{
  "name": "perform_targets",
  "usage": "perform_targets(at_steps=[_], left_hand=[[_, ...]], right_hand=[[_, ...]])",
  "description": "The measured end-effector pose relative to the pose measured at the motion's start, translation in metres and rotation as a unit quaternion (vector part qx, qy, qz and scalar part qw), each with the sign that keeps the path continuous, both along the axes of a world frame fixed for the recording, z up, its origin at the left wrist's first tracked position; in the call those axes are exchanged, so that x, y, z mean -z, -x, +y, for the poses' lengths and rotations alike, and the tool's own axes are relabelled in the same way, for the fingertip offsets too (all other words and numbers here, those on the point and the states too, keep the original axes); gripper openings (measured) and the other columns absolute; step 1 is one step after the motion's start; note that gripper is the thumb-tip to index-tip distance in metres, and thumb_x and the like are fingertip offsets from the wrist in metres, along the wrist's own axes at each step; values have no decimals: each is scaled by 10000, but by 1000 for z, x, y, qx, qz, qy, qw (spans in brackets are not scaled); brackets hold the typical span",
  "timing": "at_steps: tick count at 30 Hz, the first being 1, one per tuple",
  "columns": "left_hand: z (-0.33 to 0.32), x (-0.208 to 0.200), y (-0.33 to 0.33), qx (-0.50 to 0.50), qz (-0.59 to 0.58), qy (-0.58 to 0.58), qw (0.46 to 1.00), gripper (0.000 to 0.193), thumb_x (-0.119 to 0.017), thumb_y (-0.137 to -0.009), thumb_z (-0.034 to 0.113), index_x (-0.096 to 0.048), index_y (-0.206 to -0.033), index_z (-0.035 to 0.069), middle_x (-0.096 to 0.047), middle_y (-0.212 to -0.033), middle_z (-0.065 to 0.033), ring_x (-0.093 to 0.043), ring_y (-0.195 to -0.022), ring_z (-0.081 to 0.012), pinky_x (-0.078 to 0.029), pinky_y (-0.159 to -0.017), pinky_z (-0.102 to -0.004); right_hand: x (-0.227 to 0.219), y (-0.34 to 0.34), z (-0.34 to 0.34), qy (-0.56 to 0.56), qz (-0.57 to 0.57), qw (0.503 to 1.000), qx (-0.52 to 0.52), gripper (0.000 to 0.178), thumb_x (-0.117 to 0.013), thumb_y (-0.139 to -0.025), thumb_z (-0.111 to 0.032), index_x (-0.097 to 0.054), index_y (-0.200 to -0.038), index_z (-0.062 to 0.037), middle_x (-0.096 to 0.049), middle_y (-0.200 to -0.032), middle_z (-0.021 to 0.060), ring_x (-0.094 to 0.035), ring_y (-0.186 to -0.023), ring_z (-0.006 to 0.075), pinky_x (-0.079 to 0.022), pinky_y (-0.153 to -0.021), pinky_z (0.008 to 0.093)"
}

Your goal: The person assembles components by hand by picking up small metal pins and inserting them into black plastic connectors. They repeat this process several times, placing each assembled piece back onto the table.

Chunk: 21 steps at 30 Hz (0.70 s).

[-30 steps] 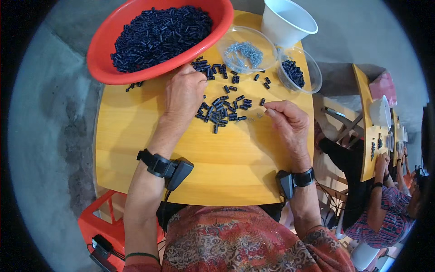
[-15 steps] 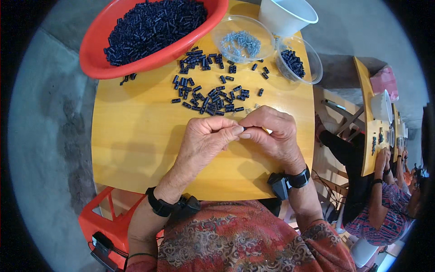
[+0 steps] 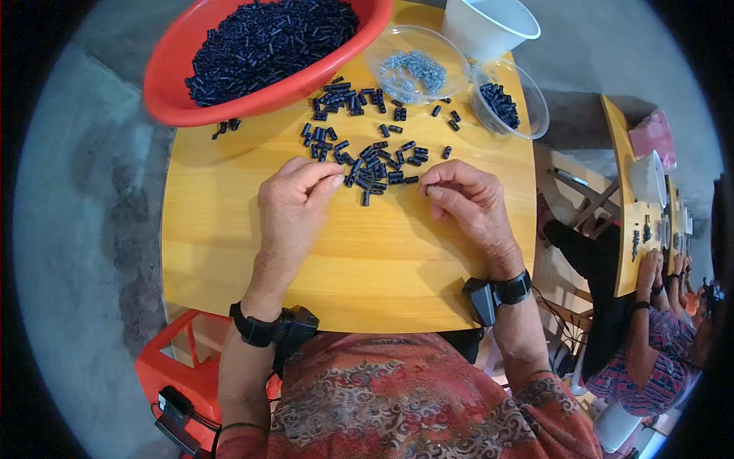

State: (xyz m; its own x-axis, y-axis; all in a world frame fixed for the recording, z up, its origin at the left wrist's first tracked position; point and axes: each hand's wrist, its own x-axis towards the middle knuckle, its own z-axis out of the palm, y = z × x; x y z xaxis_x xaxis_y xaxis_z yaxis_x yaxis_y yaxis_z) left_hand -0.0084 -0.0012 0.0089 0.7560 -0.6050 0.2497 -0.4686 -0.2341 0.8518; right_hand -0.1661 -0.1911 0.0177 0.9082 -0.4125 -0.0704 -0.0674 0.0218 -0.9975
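Small black cylindrical plastic pieces [image 3: 380, 170] lie in a loose pile on the yellow table, some of them joined side by side. My left hand [image 3: 297, 200] is at the pile's left edge, thumb and forefinger pinched together; whatever may be between them is hidden. To the right of the pile, my right hand [image 3: 470, 200] is closed in a pinch, with a small dark bit like one of the black pieces showing at its fingertips. A single black piece [image 3: 365, 198] lies at the pile's near edge, between the hands.
A red basin [image 3: 164, 107] heaped with black pieces stands at the far left. Behind the pile are a clear bowl [image 3: 382, 42] of small shiny parts, another clear bowl [image 3: 540, 115] with black pieces and a white tub [image 3: 527, 29]. At right, another person [image 3: 646, 344] sits at a table.
My hands were together around a small dark piece and are now apart, the left moved left and the right slightly forward. A black piece now lies nearer me at the pile's edge.
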Motion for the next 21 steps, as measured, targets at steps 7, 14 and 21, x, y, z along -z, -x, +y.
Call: perform_targets(at_steps=[7,14,21], left_hand=[[-9,6,-3,0,-108,-29,994,82,-703,-786,31,-711,-868,25,-641,-751,-91,-615,-659,-182,-463,-585,-287],[-24,2,-1,18,-148,-86,985,106,-730,-757,66,-710,-856,35,-633,-744,-91,-625,-666,-222,-482,-598,-317],[-25,8,-6,19,-142,-75,987,105,-710,-779,81,-715,-875,37,-642,-765,-101,-631,-679,-243,-488,-609,-330]], right_hand=[[0,2,1,121,32,988,-90,89,-620,-846,-14,-654,-926,3,-660,-841,35,-602,-738,124,-485,-672,264],[-3,-2,0,260,-11,955,-140,111,-638,-824,-59,-664,-922,-14,-683,-905,102,-641,-842,258,-505,-770,331],[-3,-2,-1,257,-3,957,-138,123,-633,-830,-74,-663,-934,-15,-683,-904,105,-646,-851,256,-506,-767,335]])
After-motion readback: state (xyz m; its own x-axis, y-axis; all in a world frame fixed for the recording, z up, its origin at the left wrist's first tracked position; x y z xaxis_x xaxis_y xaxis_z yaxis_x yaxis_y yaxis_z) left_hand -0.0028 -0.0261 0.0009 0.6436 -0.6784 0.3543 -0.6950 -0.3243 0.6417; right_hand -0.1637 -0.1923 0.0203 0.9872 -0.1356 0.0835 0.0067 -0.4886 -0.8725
